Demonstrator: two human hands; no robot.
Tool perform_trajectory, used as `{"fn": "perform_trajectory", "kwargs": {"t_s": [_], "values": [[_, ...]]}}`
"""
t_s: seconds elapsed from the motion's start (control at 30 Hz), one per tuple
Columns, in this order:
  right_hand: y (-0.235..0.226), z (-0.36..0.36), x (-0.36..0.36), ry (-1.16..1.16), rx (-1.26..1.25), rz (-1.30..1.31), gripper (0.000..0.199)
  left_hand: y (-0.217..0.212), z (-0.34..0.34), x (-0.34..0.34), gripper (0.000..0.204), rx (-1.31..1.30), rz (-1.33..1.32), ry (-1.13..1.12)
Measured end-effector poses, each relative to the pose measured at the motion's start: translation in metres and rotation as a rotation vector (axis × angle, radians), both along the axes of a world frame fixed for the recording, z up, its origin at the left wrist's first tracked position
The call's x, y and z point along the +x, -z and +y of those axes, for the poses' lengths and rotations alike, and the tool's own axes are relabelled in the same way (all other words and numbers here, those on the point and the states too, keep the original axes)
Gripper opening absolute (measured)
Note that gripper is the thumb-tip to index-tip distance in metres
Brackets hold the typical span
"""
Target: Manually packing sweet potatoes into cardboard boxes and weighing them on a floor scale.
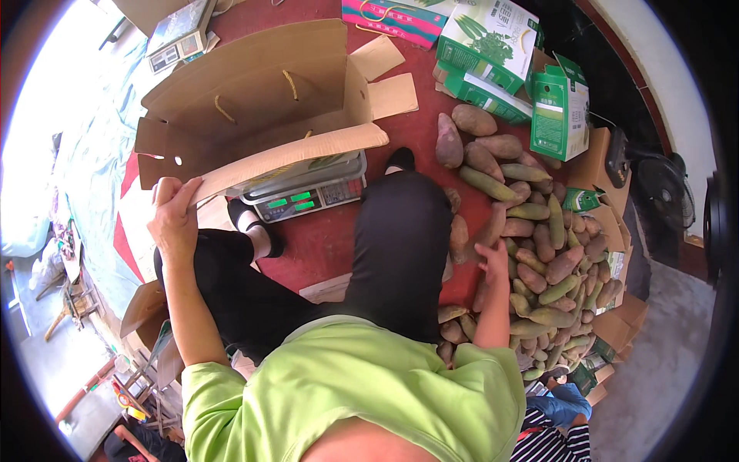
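Observation:
My left hand (pixel 174 214) is closed on the front flap of an open cardboard box (pixel 254 92), thumb and fingers at its left corner. The box stands on a digital scale (pixel 312 199) with lit green displays, and its inner walls carry yellow rope handles. At my right, my right hand (pixel 495 266) is at a large pile of roots, thumb and fingers around the lower end of a reddish-brown sweet potato (pixel 490 225). More sweet potatoes (pixel 564 264) lie mixed with long green roots (pixel 556 220) under and around this hand.
Printed green-and-white cartons (pixel 493 42) and a pink carton (pixel 396 19) lie beyond the pile. A black fan (pixel 666 189) stands at far right. Another scale (pixel 181 35) sits at far left. A person in a striped shirt (pixel 550 439) is at lower right. The floor covering (pixel 308 254) is red.

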State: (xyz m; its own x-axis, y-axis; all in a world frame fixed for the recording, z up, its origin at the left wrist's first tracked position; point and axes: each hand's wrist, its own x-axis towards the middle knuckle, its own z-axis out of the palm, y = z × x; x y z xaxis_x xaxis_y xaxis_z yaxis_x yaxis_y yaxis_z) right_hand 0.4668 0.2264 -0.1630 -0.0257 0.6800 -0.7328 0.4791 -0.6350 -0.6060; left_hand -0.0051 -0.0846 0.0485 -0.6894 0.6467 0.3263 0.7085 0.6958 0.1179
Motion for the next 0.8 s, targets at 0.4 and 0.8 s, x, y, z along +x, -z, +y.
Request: {"fn": "perform_trajectory", "kwargs": {"t_s": [0.4, 0.8], "values": [[-0.236, 0.046, -0.270, -0.940, 1.021, 0.460, 0.075, -0.004, -0.002, 0.001, 0.026, -0.001, -0.046, 0.025], [-0.179, -0.056, -0.452, -1.717, 0.868, -0.461, 0.048, -0.002, -0.004, -0.001, 0.026, -0.061, -0.017, 0.074]]}}
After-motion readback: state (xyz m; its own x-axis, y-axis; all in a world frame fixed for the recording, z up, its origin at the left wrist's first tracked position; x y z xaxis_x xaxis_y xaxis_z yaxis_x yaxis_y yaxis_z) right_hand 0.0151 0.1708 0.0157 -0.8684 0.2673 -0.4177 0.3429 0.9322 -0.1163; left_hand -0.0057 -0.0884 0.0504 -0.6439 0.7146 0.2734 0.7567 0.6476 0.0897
